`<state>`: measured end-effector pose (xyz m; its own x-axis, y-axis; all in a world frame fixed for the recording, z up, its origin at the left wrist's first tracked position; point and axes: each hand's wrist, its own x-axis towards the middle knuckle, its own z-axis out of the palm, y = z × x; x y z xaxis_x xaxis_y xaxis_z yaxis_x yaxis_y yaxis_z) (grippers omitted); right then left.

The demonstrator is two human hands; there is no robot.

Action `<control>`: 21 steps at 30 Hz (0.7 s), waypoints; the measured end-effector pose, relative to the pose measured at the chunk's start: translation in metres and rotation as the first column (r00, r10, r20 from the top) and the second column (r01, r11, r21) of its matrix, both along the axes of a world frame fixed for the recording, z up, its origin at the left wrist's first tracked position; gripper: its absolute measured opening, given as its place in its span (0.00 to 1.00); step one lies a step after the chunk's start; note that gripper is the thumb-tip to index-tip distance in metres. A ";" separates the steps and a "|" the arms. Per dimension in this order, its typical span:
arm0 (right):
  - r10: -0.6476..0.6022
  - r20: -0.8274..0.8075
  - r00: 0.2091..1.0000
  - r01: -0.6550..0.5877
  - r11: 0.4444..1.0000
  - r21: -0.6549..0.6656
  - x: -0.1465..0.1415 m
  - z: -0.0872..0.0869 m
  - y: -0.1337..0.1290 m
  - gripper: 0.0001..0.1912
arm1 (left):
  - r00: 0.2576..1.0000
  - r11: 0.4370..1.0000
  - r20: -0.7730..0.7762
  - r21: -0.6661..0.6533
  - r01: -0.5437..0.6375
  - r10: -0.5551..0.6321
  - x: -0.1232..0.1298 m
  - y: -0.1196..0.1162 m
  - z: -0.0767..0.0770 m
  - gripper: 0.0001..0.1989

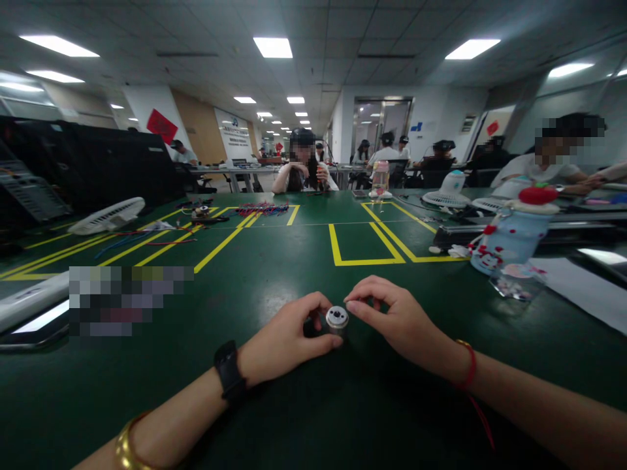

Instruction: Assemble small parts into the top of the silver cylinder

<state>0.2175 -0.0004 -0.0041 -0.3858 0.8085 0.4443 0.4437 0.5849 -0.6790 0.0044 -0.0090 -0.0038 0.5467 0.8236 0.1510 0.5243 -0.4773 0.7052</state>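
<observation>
A small silvery metal cylinder (337, 320) stands upright on the green table, its round top showing several dark holes. My left hand (294, 333) grips it from the left, with the thumb at its near side and the fingers curled behind. Just to the upper right of the cylinder is my right hand (392, 313), thumb and forefinger pinched together. Something tiny shows at those fingertips, too small to make out.
Yellow tape lines (369, 263) mark the green table (274, 261). A blue bottle (514, 228) and a clear packet (516, 282) stand right. Wires (262, 209) and a white fan (110, 215) lie left. A person (304, 163) sits across the table.
</observation>
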 end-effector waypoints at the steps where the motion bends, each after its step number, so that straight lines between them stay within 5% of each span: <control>1: 0.008 0.019 1.000 -0.008 1.000 -0.020 0.001 -0.002 0.001 0.04 | 1.000 1.000 -0.002 -0.006 -0.002 0.002 -0.003 0.001 0.000 0.12; 21: 0.113 0.326 0.939 -0.090 0.992 -0.084 0.007 -0.015 0.002 0.05 | 0.999 0.994 -0.035 -0.103 -0.028 0.024 -0.021 0.010 -0.001 0.15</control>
